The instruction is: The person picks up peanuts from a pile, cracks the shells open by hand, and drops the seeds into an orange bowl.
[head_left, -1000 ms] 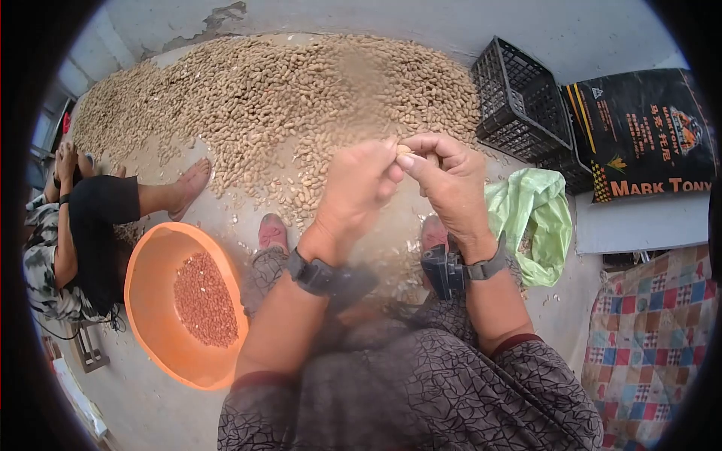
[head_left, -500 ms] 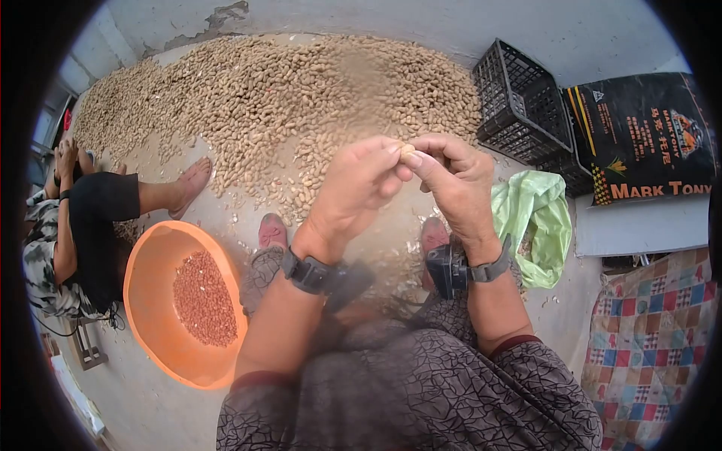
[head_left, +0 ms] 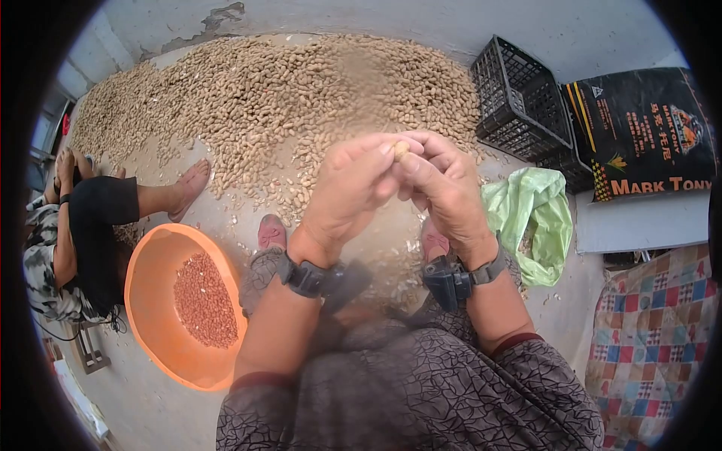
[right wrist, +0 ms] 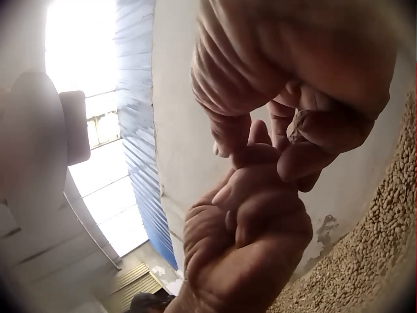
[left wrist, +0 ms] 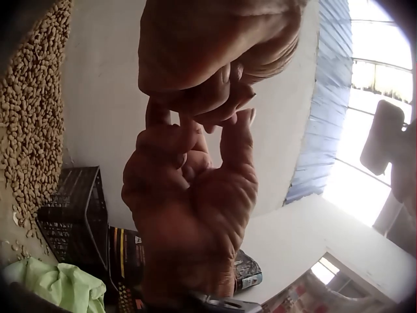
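In the head view a pale peanut (head_left: pixel 401 150) is held between both hands' thumbs and fingertips. The left hand (head_left: pixel 342 184) pinches it from the left, its other fingers curled. From the right, the right hand (head_left: pixel 451 188) pinches it with thumb and index finger. The left wrist view shows the left hand (left wrist: pixel 218 45) above and the right hand (left wrist: pixel 192 202) below, their fingertips meeting; the peanut is hidden there. In the right wrist view the right hand (right wrist: pixel 300 65) is on top, with a small brownish thing (right wrist: pixel 296 127) between its fingers, and the left hand (right wrist: pixel 251 241) below.
A wide heap of peanuts (head_left: pixel 263 90) lies along the wall. An orange basin (head_left: pixel 147 331) with red kernels (head_left: pixel 204 301) stands at left, near a seated person's leg (head_left: pixel 158 198). At right are a black crate (head_left: pixel 519 105), a green bag (head_left: pixel 553 240) and a black sack (head_left: pixel 639 135).
Both hands have drawn closer together around the peanut, and the right hand has shifted slightly left. The peanut shows more plainly between the thumbs.
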Demonstrator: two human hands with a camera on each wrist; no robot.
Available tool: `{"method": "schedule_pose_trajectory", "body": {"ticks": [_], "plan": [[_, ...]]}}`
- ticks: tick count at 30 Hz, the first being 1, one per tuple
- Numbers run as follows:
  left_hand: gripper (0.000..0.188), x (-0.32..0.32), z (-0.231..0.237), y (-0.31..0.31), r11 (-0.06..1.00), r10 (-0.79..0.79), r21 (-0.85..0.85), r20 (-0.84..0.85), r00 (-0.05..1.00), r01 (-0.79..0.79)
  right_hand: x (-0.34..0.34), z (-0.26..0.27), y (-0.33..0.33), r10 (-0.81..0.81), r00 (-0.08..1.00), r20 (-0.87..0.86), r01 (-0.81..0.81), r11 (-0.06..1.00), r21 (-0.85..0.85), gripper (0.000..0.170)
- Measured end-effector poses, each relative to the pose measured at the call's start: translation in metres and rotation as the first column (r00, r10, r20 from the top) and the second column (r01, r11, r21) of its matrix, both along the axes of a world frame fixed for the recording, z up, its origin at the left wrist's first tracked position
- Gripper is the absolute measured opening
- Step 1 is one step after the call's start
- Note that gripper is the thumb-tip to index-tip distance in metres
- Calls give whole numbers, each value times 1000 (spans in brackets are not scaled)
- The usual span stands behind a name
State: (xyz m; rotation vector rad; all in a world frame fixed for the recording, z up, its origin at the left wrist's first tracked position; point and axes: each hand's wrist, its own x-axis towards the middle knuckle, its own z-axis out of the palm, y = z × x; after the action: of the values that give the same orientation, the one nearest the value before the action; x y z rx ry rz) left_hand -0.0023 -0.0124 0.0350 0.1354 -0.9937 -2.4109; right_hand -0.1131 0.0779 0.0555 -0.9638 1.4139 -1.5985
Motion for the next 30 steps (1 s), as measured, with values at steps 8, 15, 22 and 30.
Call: {"method": "schedule_pose_trajectory", "body": {"ticks": [8,15,22,30], "plan": [[24,-6,2,4,998,30,-59,132,991,-22,-4,-4,-2,54,984,170,-60,998,30,31],[36,-6,-8,4,1000,-10,-24,222,975,16,-5,-1,0,18,967,254,-36,997,67,23],[43,-16,-4,20,980,171,-136,201,964,-146,-1,5,-1,-35,953,302,40,999,-10,17],[48,-18,-8,19,975,199,-149,232,952,-167,0,0,-8,-112,959,262,114,993,8,15]]}}
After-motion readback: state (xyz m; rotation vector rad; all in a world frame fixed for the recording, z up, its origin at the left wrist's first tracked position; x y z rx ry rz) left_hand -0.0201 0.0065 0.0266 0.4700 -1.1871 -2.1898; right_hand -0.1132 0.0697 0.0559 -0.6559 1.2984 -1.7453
